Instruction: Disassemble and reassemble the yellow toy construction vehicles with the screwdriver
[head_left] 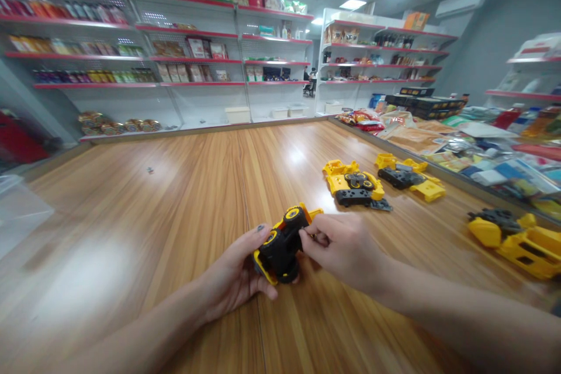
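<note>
A yellow and black toy truck (280, 251) is held above the wooden table, tilted so that its black underside and yellow-rimmed wheels show. My left hand (239, 274) is closed around its near left end, thumb on top by a wheel. On the truck's right side, my right hand (335, 239) has its fingers pinched together against the underside. Whatever sits between those fingertips is too small or hidden to make out. Part of the yellow body sticks out beyond the right hand's knuckles.
Yellow and black toy vehicle parts lie in a near pile (355, 184), a farther pile (409, 175) and a right-hand pile (517, 239). Small bits (150, 170) lie far left on the table (197, 187). A clear plastic bin (21, 210) stands at left. Packaged goods crowd the right edge.
</note>
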{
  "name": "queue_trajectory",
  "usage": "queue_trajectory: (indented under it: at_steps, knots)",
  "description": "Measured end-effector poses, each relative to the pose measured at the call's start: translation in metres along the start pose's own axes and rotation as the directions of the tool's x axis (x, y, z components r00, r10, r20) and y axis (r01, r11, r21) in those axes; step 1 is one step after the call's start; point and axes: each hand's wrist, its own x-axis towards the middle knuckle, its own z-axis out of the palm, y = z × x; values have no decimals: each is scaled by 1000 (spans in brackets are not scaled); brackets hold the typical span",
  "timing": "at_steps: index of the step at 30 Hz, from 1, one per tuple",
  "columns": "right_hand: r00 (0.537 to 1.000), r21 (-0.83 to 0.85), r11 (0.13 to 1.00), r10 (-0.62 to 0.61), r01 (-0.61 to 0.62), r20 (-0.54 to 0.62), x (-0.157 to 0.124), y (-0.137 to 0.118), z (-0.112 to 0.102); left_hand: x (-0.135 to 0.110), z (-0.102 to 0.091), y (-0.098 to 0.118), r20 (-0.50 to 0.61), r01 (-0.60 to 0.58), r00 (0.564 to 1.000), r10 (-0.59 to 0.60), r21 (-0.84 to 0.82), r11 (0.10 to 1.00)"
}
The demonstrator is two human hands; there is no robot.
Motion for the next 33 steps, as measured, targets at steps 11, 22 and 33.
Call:
queue_trajectory:
  at_steps: [11, 22, 33]
  knots:
    - [992, 40, 999, 11, -16, 123, -2, 0, -1, 0, 0, 0, 2, 16, 1000, -16, -26, 1000]
    - [990, 55, 998, -32, 25, 140, -4, -1, -3, 2, -4, 0, 27, 19, 999, -17, -81, 997]
    - [994, 223, 974, -64, 43, 87, -5, -5, -1, 2, -6, -2, 34, 11, 999, -9, -77, 997]
